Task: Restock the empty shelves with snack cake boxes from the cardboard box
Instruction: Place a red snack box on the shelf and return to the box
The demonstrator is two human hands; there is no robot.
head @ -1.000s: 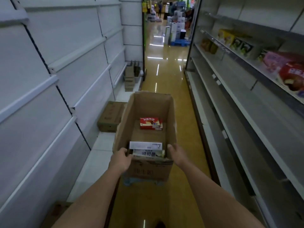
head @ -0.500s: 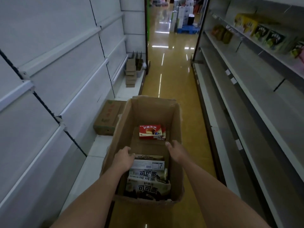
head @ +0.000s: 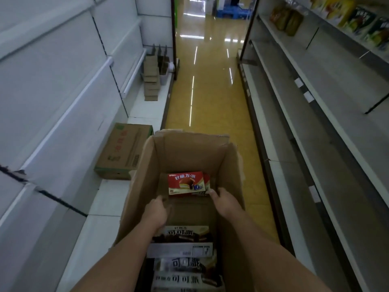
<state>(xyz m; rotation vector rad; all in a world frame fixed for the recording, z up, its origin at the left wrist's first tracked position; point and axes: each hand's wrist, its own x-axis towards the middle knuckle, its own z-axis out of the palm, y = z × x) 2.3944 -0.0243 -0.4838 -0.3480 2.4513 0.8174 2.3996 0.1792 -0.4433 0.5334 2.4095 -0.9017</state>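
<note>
An open cardboard box (head: 189,152) stands in the aisle below me. At its far end lie red snack cake boxes (head: 186,183). Several dark brown and white snack cake boxes (head: 185,268) are stacked at its near end. Both my arms reach down inside. My left hand (head: 155,213) hovers over the bare bottom, fingers loosely curled and holding nothing. My right hand (head: 224,202) is beside the red boxes, its fingertips touching their right corner. The long shelves (head: 315,131) on the right are mostly bare.
A closed cardboard carton (head: 124,151) sits on the low white ledge at the left. Farther along that ledge stand stacked folded cartons (head: 151,77). Some packaged goods (head: 362,20) fill the top right shelf. The yellow floor (head: 206,85) runs ahead.
Both hands left the box's near rim and went down inside it, moving forward to the red boxes. My view dropped and moved closer over the box.
</note>
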